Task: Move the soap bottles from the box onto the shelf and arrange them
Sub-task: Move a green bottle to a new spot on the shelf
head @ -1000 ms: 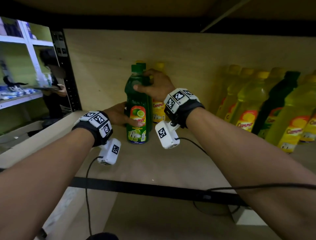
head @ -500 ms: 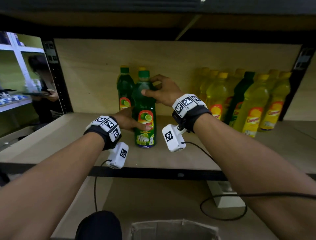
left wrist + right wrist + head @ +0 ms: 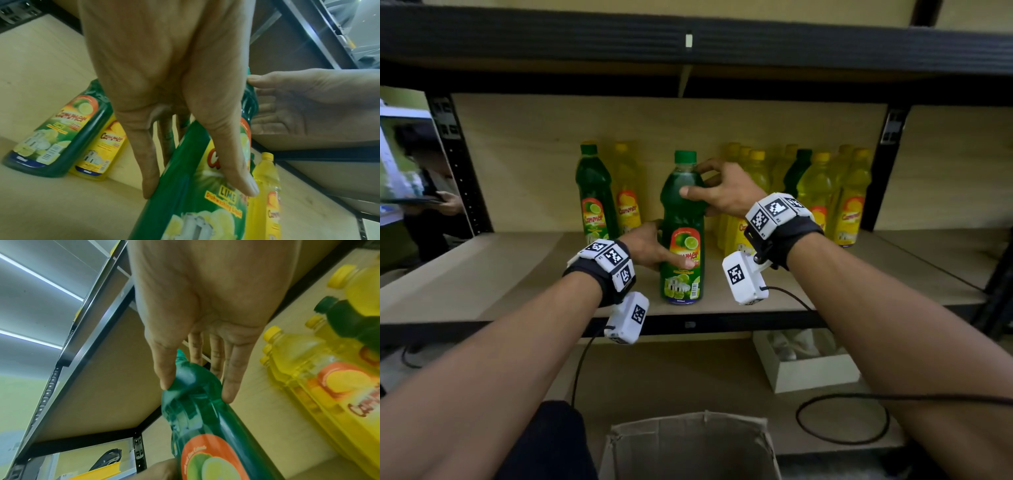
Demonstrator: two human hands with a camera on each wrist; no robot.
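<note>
A green lime soap bottle (image 3: 683, 233) stands upright near the front edge of the wooden shelf (image 3: 517, 274). My left hand (image 3: 664, 250) grips its lower body, thumb across the label (image 3: 236, 170). My right hand (image 3: 698, 181) grips its shoulder below the green cap, thumb in front and fingers behind (image 3: 228, 386). At the back left stand a green bottle (image 3: 594, 195) and a yellow bottle (image 3: 626, 192). To the right, several yellow bottles (image 3: 852, 205) stand in a cluster with one green bottle (image 3: 796, 171). The cardboard box (image 3: 688, 445) sits open below; its contents are hidden.
The upper shelf beam (image 3: 688, 41) runs close overhead. Black uprights (image 3: 458, 164) bound the bay. A white box (image 3: 804, 363) and a black cable (image 3: 842, 421) lie on the lower level. Bare shelf board lies left of the bottles. A person (image 3: 424, 192) is beyond the left upright.
Both hands have carried the green bottle rightward and toward the shelf front, away from the back-left pair. My head has drawn back, so the box and upper beam now show.
</note>
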